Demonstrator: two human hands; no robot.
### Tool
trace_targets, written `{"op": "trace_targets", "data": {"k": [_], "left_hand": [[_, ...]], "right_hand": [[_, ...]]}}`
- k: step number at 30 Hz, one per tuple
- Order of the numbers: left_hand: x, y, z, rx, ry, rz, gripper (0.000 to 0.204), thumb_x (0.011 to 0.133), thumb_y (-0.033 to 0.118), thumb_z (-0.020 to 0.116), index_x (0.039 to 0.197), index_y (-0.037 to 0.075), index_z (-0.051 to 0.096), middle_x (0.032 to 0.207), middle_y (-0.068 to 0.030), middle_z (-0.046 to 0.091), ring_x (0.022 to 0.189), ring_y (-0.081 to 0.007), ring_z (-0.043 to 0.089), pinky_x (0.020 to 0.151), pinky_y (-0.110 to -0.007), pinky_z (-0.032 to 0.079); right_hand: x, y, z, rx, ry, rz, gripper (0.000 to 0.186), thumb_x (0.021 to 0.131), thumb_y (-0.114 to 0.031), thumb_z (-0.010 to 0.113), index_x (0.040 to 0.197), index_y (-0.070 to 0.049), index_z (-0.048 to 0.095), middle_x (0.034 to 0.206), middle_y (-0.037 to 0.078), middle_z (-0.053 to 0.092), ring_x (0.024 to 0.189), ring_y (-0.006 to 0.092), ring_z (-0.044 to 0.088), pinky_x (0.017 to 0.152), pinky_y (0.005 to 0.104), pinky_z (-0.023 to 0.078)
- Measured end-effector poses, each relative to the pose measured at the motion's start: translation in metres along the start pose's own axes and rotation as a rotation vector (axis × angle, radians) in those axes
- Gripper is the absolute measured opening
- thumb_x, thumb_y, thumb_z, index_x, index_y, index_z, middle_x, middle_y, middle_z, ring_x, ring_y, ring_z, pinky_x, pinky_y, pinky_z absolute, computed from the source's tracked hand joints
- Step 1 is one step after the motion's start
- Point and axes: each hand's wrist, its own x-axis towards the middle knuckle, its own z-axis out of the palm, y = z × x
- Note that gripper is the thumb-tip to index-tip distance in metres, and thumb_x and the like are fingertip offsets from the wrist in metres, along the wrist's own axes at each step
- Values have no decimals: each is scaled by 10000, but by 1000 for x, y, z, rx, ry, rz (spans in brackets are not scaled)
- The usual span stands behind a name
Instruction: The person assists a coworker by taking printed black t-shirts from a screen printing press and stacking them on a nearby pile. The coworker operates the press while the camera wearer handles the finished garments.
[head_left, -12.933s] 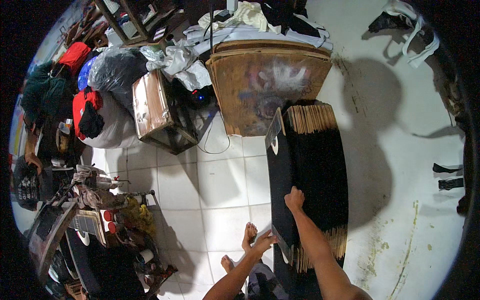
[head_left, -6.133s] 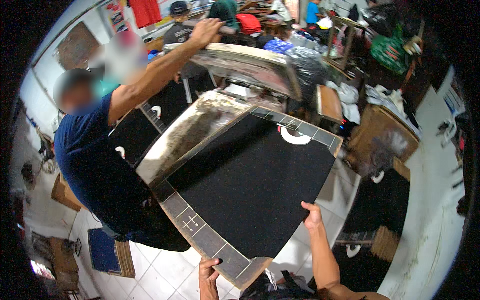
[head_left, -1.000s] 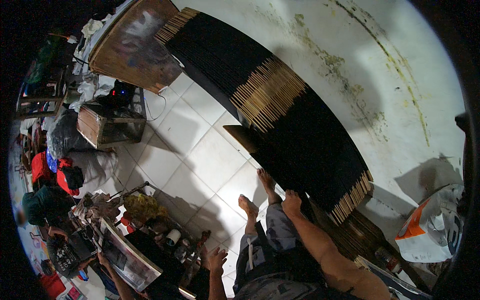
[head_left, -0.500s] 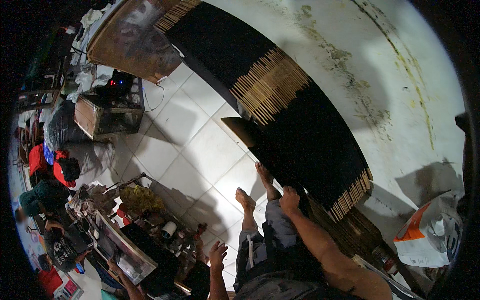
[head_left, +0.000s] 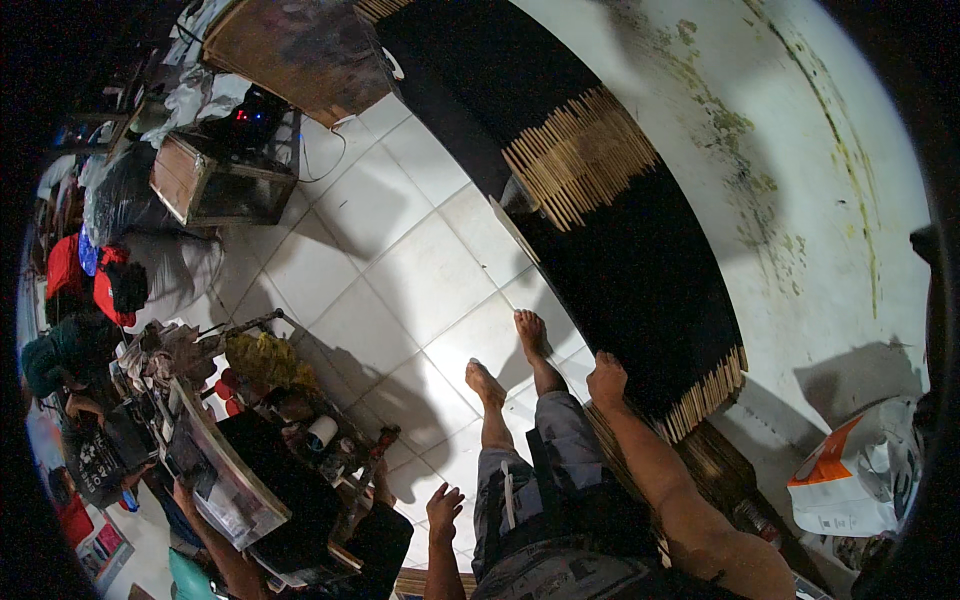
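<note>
My right hand is closed on the inner edge of a black board at the near end of a long row of stacked black boards with pale wooden edges. A thinner panel edge juts along the row's inner side. My left hand hangs low beside my left leg, fingers apart and slightly bent, holding nothing. My bare feet stand on the tiles beside the row.
At left are a cluttered printing rig, a co-worker's arm, bags and a wooden box. Brown boards lean at the top. A stained white wall and white sack are at right.
Six seconds ago both my hands held a board; now only my right grips one, in the row. Since one second ago, the tilted panel mid-row has swung nearly flush with the row.
</note>
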Motion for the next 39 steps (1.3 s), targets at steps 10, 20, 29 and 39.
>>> {"op": "trace_targets", "data": {"k": [10,20,29,39], "left_hand": [[4,-7,-12,-2,-10,43,544,841,190,527,1320,40,318,1143,-147,562,963,-258,592,802,-383,446],[-8,15,4,-72,49,75,571,805,117,576,1315,7,342,1058,-132,596,912,-234,600,786,-362,449],[-23,-17,7,-324,85,166,539,830,186,519,1309,23,331,1079,-145,578,908,-269,602,767,-403,461],[20,-172,48,-314,290,54,303,824,190,493,1097,93,582,980,-94,627,879,-210,597,685,-333,469]], "right_hand": [[3,7,1,-23,56,-30,172,648,-18,590,810,-16,531,823,147,579,786,319,594,642,396,503],[10,7,-47,19,157,-8,428,710,-82,541,1125,9,495,1058,181,529,1027,333,495,843,399,441],[15,-75,-67,130,-136,-412,417,711,-99,545,1115,-6,498,1081,176,529,1017,343,501,880,414,415],[66,-164,-50,113,-463,-801,231,683,-170,537,847,-12,578,868,224,601,853,397,575,750,451,463]]}}
